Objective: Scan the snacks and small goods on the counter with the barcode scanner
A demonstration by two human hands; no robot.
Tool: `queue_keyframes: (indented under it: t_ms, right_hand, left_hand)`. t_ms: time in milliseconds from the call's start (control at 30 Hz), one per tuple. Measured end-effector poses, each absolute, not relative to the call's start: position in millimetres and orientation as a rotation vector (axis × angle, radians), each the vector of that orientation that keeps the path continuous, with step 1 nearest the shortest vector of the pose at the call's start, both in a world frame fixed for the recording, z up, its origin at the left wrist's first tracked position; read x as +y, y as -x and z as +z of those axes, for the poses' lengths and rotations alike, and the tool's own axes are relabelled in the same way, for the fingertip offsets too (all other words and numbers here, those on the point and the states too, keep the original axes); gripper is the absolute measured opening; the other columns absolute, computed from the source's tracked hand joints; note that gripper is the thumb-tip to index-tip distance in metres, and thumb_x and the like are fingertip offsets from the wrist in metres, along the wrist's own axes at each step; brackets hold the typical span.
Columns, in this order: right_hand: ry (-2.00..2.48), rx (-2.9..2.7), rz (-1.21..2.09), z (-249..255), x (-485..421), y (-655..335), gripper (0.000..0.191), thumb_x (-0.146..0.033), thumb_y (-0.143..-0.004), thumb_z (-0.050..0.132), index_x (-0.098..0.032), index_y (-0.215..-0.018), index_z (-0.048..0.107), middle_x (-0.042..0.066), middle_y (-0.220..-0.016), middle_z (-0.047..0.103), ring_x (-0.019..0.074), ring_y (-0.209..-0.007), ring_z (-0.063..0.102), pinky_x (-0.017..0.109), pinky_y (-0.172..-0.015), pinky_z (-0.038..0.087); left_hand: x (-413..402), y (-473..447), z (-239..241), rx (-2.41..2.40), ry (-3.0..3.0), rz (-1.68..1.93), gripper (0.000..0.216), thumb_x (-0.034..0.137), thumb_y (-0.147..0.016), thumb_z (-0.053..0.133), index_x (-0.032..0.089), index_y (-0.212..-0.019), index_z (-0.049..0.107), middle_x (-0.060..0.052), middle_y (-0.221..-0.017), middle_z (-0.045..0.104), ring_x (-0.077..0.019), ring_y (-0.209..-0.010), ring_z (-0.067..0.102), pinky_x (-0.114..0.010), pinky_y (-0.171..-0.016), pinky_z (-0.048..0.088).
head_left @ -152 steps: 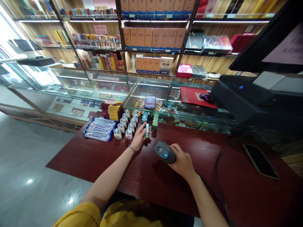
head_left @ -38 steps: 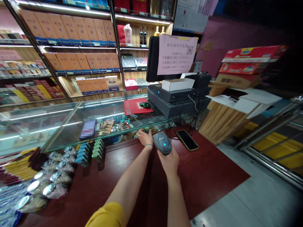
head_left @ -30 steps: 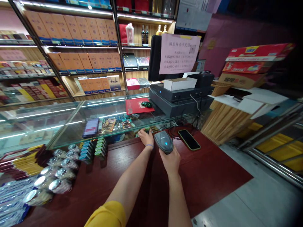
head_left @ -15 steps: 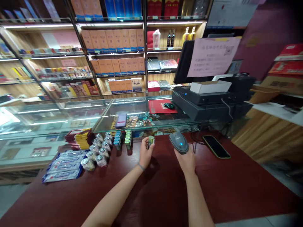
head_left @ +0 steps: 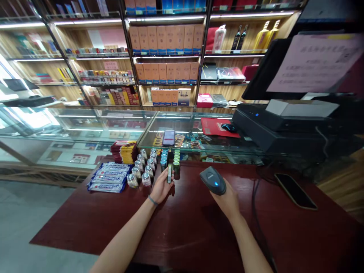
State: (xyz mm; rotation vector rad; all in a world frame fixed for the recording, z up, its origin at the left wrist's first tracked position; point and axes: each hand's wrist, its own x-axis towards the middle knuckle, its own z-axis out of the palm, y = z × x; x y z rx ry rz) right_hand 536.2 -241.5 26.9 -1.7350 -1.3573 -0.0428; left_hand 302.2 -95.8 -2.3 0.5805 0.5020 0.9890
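Note:
My left hand point(head_left: 160, 186) is closed round a small green-topped pack point(head_left: 170, 173), held upright right next to the rows of small green and blue packs point(head_left: 170, 159) standing on the dark red counter point(head_left: 199, 227). My right hand point(head_left: 227, 199) grips a black handheld barcode scanner point(head_left: 213, 180) with a blue light, its head pointing left toward the pack. The scanner's cable point(head_left: 256, 216) trails back along the counter.
Clear jars with silver lids point(head_left: 140, 170), blue-and-white bars point(head_left: 108, 177) and a stack of red-and-yellow packs point(head_left: 124, 151) sit to the left. A black phone point(head_left: 295, 185) lies at the right. Behind are a glass display case point(head_left: 182, 132), a cash register point(head_left: 278, 121) and stocked shelves point(head_left: 167, 57).
My left hand carried the small pack from near the register leftward to the rows of packs. The view swung left with it. My right hand kept the scanner throughout.

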Motion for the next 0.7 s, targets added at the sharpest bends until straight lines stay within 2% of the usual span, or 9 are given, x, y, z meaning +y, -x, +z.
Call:
queue_keyframes:
  t_ms: [100, 200, 500, 600, 700]
  right_hand:
    - [1.644, -1.551, -0.009, 26, -241, -525, 0.015, -0.024, -0.08, 0.059, -0.023, -0.094, 0.057, 0.002, -0.086, 0.064, 0.0164, -0.073, 0.065, 0.024, -0.066, 0.047]
    - [1.575, -1.734, 0.017, 25, -240, -515, 0.022, -0.021, -0.079, 0.06, -0.023, -0.1, 0.055, 0.002, -0.087, 0.063, 0.0162, -0.073, 0.065, 0.023, -0.062, 0.045]
    - [1.504, -1.926, -0.088, 20, -236, -507, 0.037, -0.018, -0.076, 0.056, -0.019, -0.112, 0.05, 0.008, -0.1, 0.063, 0.0214, -0.086, 0.066, 0.027, -0.068, 0.05]
    - [1.495, -1.944, -0.094, 23, -237, -506, 0.034, -0.019, -0.076, 0.055, -0.019, -0.11, 0.051, 0.009, -0.099, 0.063, 0.0215, -0.086, 0.066, 0.027, -0.067, 0.05]
    - [1.525, -1.959, -0.071, 26, -238, -503, 0.026, -0.017, -0.076, 0.054, -0.02, -0.101, 0.053, 0.006, -0.093, 0.061, 0.0192, -0.077, 0.065, 0.026, -0.062, 0.047]
  left_hand:
    - [-92, -300, -5, 0.432, -0.528, 0.983, 0.034, 0.028, -0.085, 0.069, 0.019, -0.116, 0.062, -0.006, -0.103, 0.064, -0.0094, -0.075, 0.056, -0.021, -0.063, 0.046]
    - [-91, -299, -6, 0.415, -0.504, 0.986, 0.03, 0.028, -0.086, 0.067, 0.019, -0.115, 0.063, -0.006, -0.103, 0.063, -0.0093, -0.075, 0.056, -0.021, -0.062, 0.046]
    - [-90, -299, -3, 0.518, -0.476, 0.968, 0.038, 0.027, -0.086, 0.068, 0.02, -0.122, 0.06, -0.005, -0.107, 0.062, -0.0095, -0.074, 0.058, -0.022, -0.061, 0.049]
    - [-89, -300, -5, 0.499, -0.486, 0.971, 0.037, 0.026, -0.086, 0.068, 0.02, -0.121, 0.06, -0.006, -0.106, 0.062, -0.0098, -0.075, 0.057, -0.022, -0.063, 0.049]
    - [-88, -299, -7, 0.459, -0.484, 0.959, 0.037, 0.025, -0.085, 0.068, 0.02, -0.121, 0.061, -0.007, -0.105, 0.062, -0.0102, -0.079, 0.057, -0.022, -0.067, 0.048]
